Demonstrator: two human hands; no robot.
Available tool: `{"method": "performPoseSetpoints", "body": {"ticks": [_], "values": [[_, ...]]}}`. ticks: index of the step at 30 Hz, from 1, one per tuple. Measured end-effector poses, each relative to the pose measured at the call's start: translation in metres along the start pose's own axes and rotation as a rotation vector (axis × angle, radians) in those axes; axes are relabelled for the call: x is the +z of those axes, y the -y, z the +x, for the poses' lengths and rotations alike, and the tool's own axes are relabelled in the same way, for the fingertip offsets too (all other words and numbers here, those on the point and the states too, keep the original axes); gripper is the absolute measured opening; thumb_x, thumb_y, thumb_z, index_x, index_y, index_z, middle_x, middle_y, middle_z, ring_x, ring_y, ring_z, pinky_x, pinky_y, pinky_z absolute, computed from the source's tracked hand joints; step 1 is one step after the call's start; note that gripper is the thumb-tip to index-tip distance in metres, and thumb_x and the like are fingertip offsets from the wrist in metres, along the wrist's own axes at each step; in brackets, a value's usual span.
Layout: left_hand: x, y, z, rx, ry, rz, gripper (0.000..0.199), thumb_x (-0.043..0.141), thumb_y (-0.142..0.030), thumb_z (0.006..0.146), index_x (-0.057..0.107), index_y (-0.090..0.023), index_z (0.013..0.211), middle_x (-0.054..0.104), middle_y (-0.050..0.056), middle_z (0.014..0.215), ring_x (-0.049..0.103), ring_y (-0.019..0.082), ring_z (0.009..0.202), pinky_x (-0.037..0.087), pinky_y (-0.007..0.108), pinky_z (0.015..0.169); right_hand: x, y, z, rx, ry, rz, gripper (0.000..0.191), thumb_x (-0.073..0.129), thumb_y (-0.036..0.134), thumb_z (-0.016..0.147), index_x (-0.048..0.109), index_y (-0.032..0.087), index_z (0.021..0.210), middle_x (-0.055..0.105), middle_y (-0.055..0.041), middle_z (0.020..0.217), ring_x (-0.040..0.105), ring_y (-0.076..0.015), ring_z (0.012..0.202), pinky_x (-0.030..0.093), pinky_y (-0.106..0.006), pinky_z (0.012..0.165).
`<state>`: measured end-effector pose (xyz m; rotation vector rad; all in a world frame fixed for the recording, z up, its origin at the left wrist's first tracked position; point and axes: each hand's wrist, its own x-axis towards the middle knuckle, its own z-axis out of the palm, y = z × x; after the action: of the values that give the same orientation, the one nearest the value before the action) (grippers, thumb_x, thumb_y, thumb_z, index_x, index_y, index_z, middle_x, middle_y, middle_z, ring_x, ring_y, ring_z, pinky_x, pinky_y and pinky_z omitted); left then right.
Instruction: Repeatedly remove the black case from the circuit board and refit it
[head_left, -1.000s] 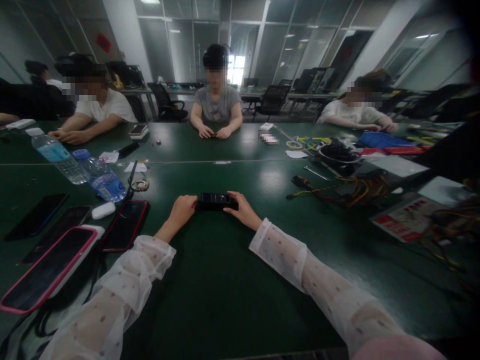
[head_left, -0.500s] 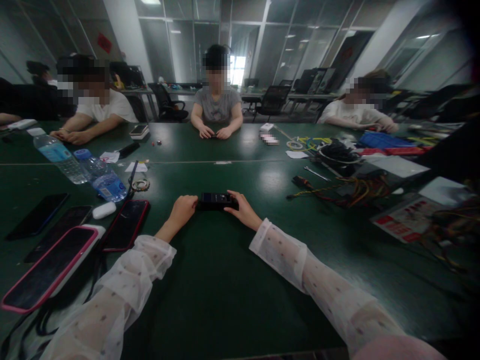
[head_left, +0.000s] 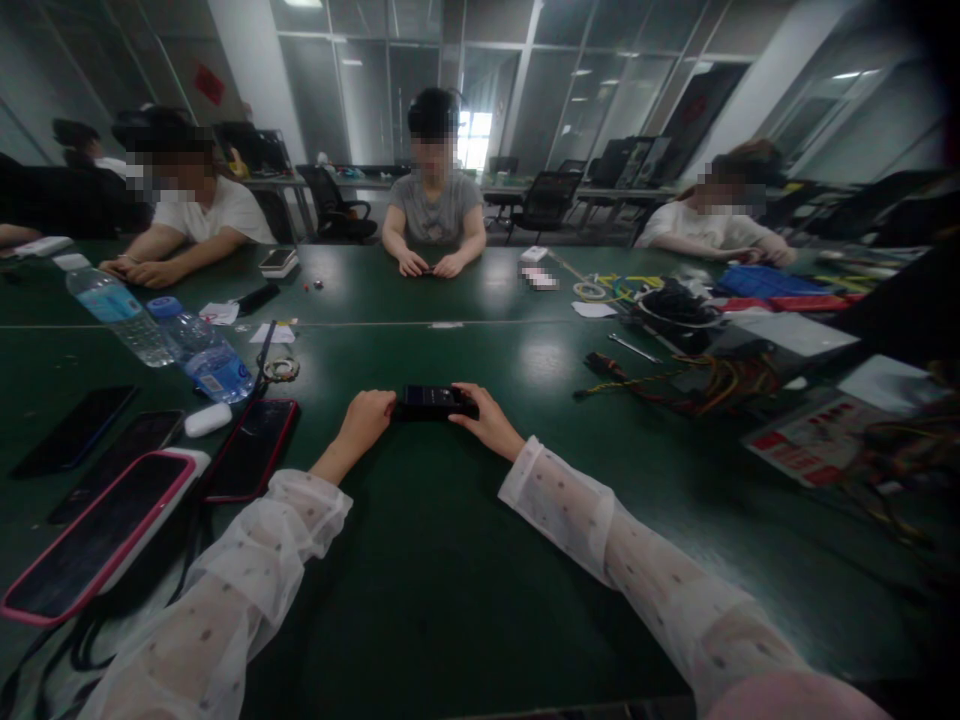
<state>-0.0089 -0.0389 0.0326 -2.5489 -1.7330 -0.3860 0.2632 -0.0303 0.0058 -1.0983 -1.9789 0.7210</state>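
A small black box-shaped device (head_left: 427,398) with a lit screen on top sits on the dark green table (head_left: 420,580) in front of me. My right hand (head_left: 484,415) grips its right end, thumb on the near side and fingers on the far side. At the device's left end, my left hand (head_left: 367,415) is closed with its fingers pinched together. Whatever those fingers hold is hidden or too small to name. Sheer white sleeves with dark dots cover both forearms.
Left of me lie several phones, one in a pink case (head_left: 105,540), a white earbud case (head_left: 208,420) and two water bottles (head_left: 214,365). To the right are a wrench (head_left: 634,347), bundled wires (head_left: 697,375) and metal boxes. People sit across the table.
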Motion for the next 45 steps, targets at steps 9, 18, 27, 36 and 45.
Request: {"method": "performPoseSetpoints", "body": {"ticks": [9, 18, 27, 36, 45], "values": [[-0.0001, -0.0001, -0.0002, -0.006, 0.005, -0.019, 0.021, 0.045, -0.004, 0.085, 0.062, -0.018, 0.083, 0.066, 0.007, 0.083, 0.062, 0.021, 0.081, 0.041, 0.031, 0.073, 0.0001, 0.0011, 0.0004, 0.021, 0.005, 0.022, 0.053, 0.072, 0.028, 0.081, 0.049, 0.029, 0.129, 0.057, -0.0066, 0.121, 0.057, -0.0244, 0.117, 0.047, -0.050, 0.103], [-0.0034, -0.0026, -0.0014, -0.003, -0.004, 0.003, 0.022, 0.044, -0.004, 0.086, 0.060, -0.018, 0.081, 0.065, 0.006, 0.082, 0.061, 0.020, 0.078, 0.041, 0.030, 0.070, 0.0011, -0.0028, 0.0007, 0.014, -0.007, 0.063, 0.054, 0.071, 0.029, 0.082, 0.047, 0.029, 0.130, 0.056, -0.0067, 0.127, 0.056, -0.0239, 0.120, 0.046, -0.049, 0.104], [-0.0008, -0.0008, -0.0013, -0.020, 0.010, -0.003, 0.020, 0.047, -0.003, 0.085, 0.062, -0.017, 0.084, 0.067, 0.007, 0.086, 0.061, 0.020, 0.082, 0.042, 0.031, 0.072, -0.0001, 0.0007, 0.0007, 0.005, 0.004, 0.060, 0.054, 0.070, 0.028, 0.083, 0.047, 0.029, 0.131, 0.055, -0.0072, 0.129, 0.055, -0.0236, 0.122, 0.044, -0.048, 0.107], [0.0031, 0.0021, -0.0011, 0.009, -0.017, 0.013, 0.020, 0.047, -0.004, 0.084, 0.061, -0.017, 0.083, 0.066, 0.006, 0.082, 0.061, 0.020, 0.079, 0.040, 0.031, 0.070, 0.0006, 0.0004, 0.0015, -0.030, -0.011, 0.100, 0.054, 0.071, 0.030, 0.081, 0.049, 0.029, 0.130, 0.057, -0.0071, 0.125, 0.056, -0.0250, 0.119, 0.046, -0.047, 0.104], [0.0018, 0.0005, -0.0005, -0.020, 0.000, 0.006, 0.019, 0.048, -0.004, 0.084, 0.061, -0.017, 0.083, 0.066, 0.006, 0.084, 0.061, 0.020, 0.081, 0.040, 0.031, 0.071, 0.0009, -0.0007, 0.0023, -0.026, -0.043, 0.154, 0.053, 0.071, 0.035, 0.081, 0.049, 0.028, 0.129, 0.058, -0.0073, 0.127, 0.057, -0.0259, 0.120, 0.047, -0.047, 0.101]]}}
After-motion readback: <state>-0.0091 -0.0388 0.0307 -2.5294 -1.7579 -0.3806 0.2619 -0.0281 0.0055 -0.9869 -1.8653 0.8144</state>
